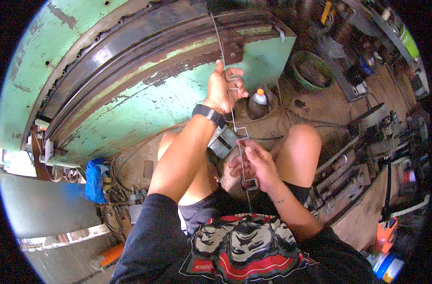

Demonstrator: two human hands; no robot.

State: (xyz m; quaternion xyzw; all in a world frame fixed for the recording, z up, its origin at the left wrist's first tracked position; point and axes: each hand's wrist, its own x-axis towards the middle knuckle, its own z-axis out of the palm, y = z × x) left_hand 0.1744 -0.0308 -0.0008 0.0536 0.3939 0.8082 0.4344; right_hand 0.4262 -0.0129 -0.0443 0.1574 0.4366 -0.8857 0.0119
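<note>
Steel wire (232, 102), bent in square zigzag steps, runs nearly upright between the knees (long axis toward the green machine (145, 99)). The left hand (221, 90) grips its upper part; the right hand (256, 163) seems to pinch the lower loop.

I see little free room ahead: the big green machine (130, 71) walls off the left and top. My knees (303, 137) hem in the bent wire (235, 118), with a foot pedal (223, 142) and a small bottle (258, 102) just behind it. Rightward the cluttered worktop (357, 189) blocks passage; the gap near the green tub (313, 71) looks open, I think.
</note>
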